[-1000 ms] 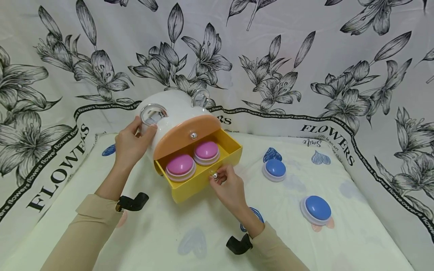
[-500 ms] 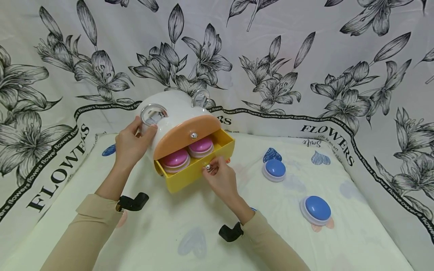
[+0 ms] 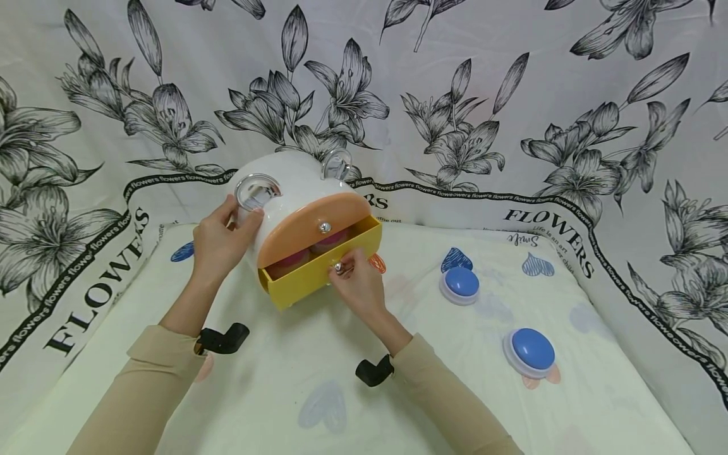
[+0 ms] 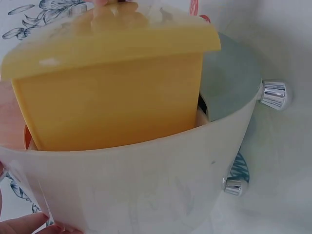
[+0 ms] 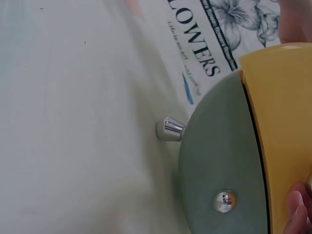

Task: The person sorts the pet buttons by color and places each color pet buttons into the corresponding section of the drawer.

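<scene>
A white rounded drawer box (image 3: 290,169) with an orange upper front (image 3: 307,231) stands tilted on the bed-like surface. Its yellow drawer (image 3: 301,284) is partly out, and two pink-topped round pieces inside are mostly hidden under the orange front. My right hand (image 3: 366,287) pinches the drawer's silver knob (image 3: 339,268). At the box's left side, my left hand (image 3: 223,243) grips the shell below a silver ring (image 3: 258,191). In the right wrist view, a green lower front (image 5: 219,156) lies beside the yellow drawer, with fingertips (image 5: 297,209) at its knob.
Two blue-topped round pieces, a farther one (image 3: 462,282) and a nearer one (image 3: 533,349), lie right of the box on the pale cloth (image 3: 455,392). Behind hangs a flower-printed curtain (image 3: 398,151). Silver feet (image 4: 274,95) stick out from the box's underside.
My right hand has pushed the yellow drawer inward, up and left in the head view, so the pink-topped pieces are now mostly covered. My left hand and the box have stayed put.
</scene>
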`<action>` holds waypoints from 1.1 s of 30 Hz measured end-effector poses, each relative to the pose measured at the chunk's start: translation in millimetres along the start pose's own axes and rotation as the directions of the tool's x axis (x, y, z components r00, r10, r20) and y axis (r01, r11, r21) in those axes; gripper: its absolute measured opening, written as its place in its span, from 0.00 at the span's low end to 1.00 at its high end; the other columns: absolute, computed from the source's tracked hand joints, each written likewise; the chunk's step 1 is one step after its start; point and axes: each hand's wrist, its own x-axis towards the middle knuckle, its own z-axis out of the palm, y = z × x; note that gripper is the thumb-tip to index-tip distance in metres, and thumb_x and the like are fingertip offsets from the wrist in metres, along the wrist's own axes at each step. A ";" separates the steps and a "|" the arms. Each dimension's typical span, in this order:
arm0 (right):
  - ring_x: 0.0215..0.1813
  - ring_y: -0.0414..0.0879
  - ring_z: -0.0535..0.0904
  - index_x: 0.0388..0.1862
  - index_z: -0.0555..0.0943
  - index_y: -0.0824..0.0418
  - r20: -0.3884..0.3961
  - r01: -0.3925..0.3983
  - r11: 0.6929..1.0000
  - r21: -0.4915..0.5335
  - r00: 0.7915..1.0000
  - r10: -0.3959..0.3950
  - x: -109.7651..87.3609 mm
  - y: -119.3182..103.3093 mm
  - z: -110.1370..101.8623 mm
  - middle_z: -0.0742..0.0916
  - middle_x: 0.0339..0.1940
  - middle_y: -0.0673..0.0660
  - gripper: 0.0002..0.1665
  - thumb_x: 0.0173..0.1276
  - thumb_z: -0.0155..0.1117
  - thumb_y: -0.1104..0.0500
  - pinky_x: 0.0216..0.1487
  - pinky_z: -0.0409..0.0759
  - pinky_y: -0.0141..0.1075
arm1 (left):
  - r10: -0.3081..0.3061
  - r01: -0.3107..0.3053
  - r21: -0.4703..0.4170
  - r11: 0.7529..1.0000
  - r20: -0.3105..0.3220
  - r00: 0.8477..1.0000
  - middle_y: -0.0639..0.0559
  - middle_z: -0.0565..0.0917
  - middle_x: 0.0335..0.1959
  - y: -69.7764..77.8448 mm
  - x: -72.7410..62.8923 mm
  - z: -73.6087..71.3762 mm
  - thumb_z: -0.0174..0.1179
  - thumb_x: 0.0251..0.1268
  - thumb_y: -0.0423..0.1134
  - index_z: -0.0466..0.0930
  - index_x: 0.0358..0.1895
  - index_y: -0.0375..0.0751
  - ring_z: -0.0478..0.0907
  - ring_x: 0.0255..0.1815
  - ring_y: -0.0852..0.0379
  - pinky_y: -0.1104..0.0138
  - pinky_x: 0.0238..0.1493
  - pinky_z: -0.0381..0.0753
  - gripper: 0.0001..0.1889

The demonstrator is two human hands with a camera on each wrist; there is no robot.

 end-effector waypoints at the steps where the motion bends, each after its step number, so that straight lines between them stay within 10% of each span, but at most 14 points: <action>1: 0.24 0.38 0.77 0.34 0.70 0.58 0.002 0.003 1.000 0.000 1.000 -0.003 1.2 -0.4 0.8 0.84 0.26 0.51 0.15 0.55 0.66 0.55 0.22 0.72 0.24 | 0.003 -0.003 0.001 1.000 -0.001 1.000 0.40 0.74 0.58 0.1 -0.2 0.0 0.53 0.60 0.58 0.70 0.61 0.41 0.70 0.60 0.42 0.51 0.53 0.74 0.31; 33: 0.20 0.37 0.76 0.35 0.69 0.59 0.043 -0.059 0.998 -0.015 0.997 0.060 23.3 -10.8 20.2 0.84 0.25 0.51 0.15 0.57 0.64 0.55 0.16 0.67 0.24 | 0.018 -0.017 0.040 0.999 -0.019 1.000 0.42 0.75 0.43 2.1 0.2 0.6 0.51 0.62 0.57 0.73 0.48 0.38 0.73 0.49 0.48 0.55 0.50 0.79 0.25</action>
